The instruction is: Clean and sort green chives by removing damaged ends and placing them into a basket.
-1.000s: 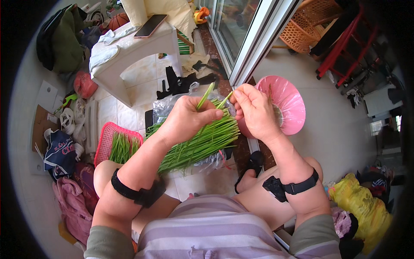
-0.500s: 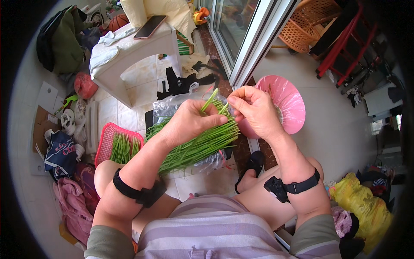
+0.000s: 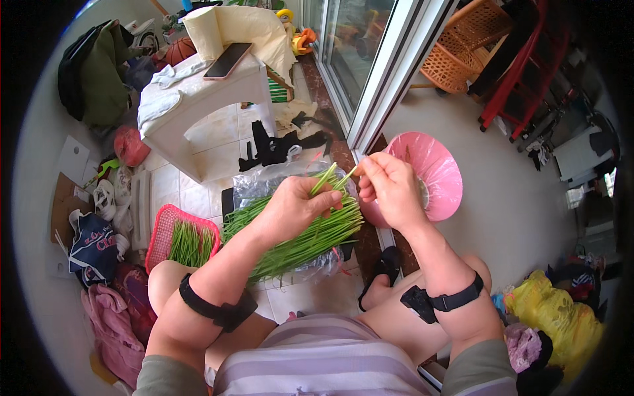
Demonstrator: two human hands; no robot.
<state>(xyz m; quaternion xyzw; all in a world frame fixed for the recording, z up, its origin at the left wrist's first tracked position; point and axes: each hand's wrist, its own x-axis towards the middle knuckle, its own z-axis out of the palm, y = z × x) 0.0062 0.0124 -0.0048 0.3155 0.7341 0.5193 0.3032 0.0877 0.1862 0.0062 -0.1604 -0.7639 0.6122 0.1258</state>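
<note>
In the head view, the left hand (image 3: pixel 295 206) is closed around a few green stalks (image 3: pixel 325 174), whose pale ends stick up past the thumb and fingers. The right hand (image 3: pixel 394 189), just beside it, pinches a thin strand (image 3: pixel 349 174) between thumb and fingertips, its other fingers curled in. Whether the strand is a whole stalk or a piece peeled from one, I cannot tell. Below the hands lies the pile (image 3: pixel 307 237), long and green, with its paler ends toward the right; it rests on clear plastic (image 3: pixel 254 183) spread over the tiled floor (image 3: pixel 218 142). The left hand and forearm cover part of it. Left of the pile, near the left knee, a pink-red basket (image 3: pixel 160 231) holds more greens (image 3: pixel 191 241). Just beyond the right hand, partly hidden by it, is a pink basin (image 3: pixel 444 173) with a clear film over its inside. Black cloth (image 3: pixel 272 146) lies on the floor beyond the plastic. Farther off to the left, a white stool (image 3: pixel 198 89) bears a phone (image 3: pixel 228 61), a paper roll (image 3: pixel 203 34) and white cloths (image 3: pixel 158 107). A sliding door (image 3: pixel 376 86) stands ahead, a little right of the middle. Each forearm wears a black strap (image 3: pixel 457 300).
</note>
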